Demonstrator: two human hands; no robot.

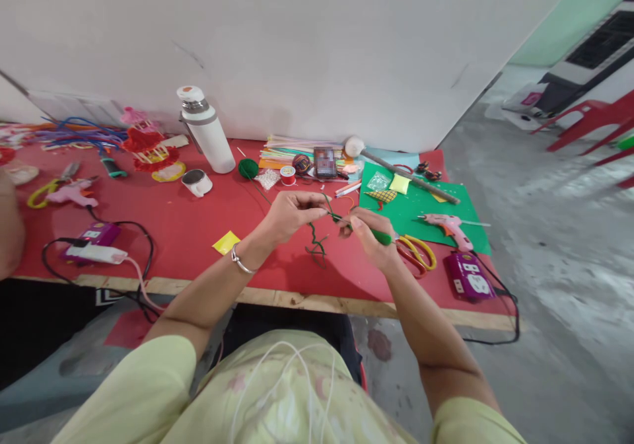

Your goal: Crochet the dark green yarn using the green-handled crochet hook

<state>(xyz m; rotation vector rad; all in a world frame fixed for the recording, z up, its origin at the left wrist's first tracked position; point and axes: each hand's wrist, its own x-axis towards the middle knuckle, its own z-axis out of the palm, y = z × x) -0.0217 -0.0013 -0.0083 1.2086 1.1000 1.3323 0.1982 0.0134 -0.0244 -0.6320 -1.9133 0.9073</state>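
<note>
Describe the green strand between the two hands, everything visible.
The green strand is thin, dark green, looks like yarn or fuzzy wire; cannot tell which. The left hand and right hand both pinch it, a short stretch running between them above the red table. Below that, a kinked tail hangs down and ends in a loose tangle on the table top. A similar thin line leads back toward a green ball; the join is hidden behind the left hand.
</note>
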